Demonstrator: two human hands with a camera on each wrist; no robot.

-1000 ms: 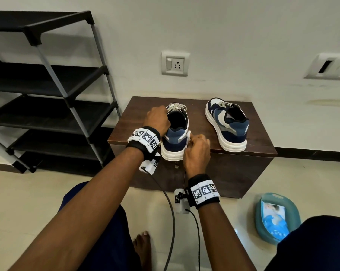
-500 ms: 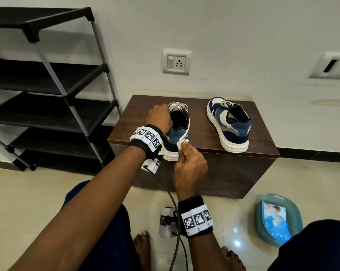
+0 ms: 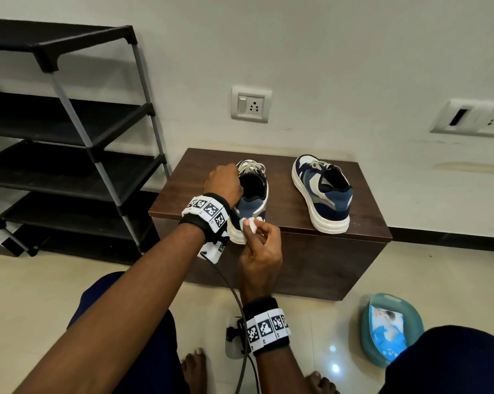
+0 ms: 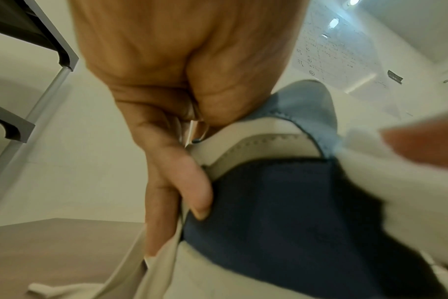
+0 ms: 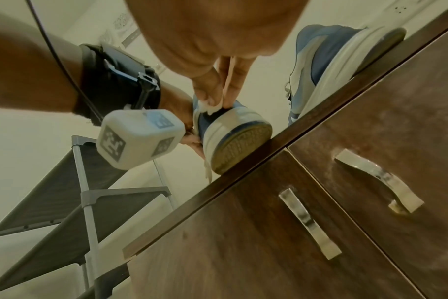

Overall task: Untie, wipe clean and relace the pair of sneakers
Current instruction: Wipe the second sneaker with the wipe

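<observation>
Two blue-and-white sneakers stand on a low brown cabinet (image 3: 362,223), heels toward me. My left hand (image 3: 223,180) grips the left side of the near sneaker (image 3: 252,191), thumb (image 4: 192,182) on its navy side panel (image 4: 281,202). My right hand (image 3: 261,243) pinches a small white wipe (image 3: 251,224) against that sneaker's heel (image 5: 233,123); the wipe (image 5: 212,106) sits between thumb and fingers. A loose lace end (image 4: 38,287) lies on the cabinet top. The other sneaker (image 3: 322,191) stands untouched to the right, laces tied.
A black shoe rack (image 3: 69,137) stands left of the cabinet. A teal tub with a pack of wipes (image 3: 390,328) sits on the floor at lower right. Two metal handles (image 5: 307,222) are on the cabinet front. My bare feet (image 3: 194,365) are below.
My right hand has moved with the wipe from the right side of the near sneaker's heel round to its back. My left hand has kept its grip.
</observation>
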